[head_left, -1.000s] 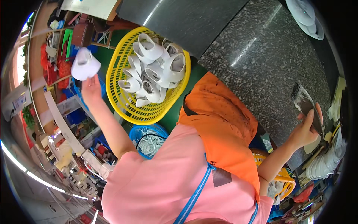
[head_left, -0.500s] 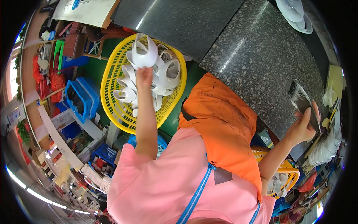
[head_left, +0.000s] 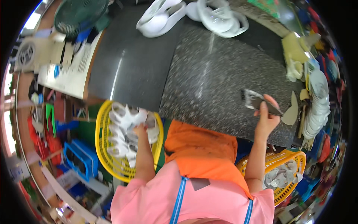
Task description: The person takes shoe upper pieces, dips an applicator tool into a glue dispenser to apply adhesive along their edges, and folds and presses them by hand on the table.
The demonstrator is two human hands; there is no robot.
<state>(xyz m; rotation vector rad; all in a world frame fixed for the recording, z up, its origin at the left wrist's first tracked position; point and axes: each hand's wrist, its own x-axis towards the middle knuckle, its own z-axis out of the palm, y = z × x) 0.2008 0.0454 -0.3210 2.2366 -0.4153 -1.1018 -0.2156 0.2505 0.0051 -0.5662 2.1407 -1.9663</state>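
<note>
My left hand point(head_left: 141, 129) is over the yellow basket point(head_left: 99, 138) at the left, its fingers closed on the edge of a white shoe upper point(head_left: 138, 117). The fingers are a little blurred. Several more white uppers point(head_left: 116, 136) lie heaped around it in the basket. Above the right part of the dark speckled worktop point(head_left: 209, 74), my right hand point(head_left: 266, 114) grips a flat dark brush point(head_left: 257, 102). Its end points away to the left and is smeared with something whitish.
White shoe uppers point(head_left: 160, 18) and a second white group point(head_left: 220, 18) sit at the worktop's far edge. At the right are a stacked row of white pieces point(head_left: 317, 104) and a pale flat piece point(head_left: 291, 112). An orange-yellow basket point(head_left: 287, 194) of white scraps stands below.
The view has swung, showing more of the far worktop. My left hand and the white upper now sit lower among the heap. My right hand still holds the brush.
</note>
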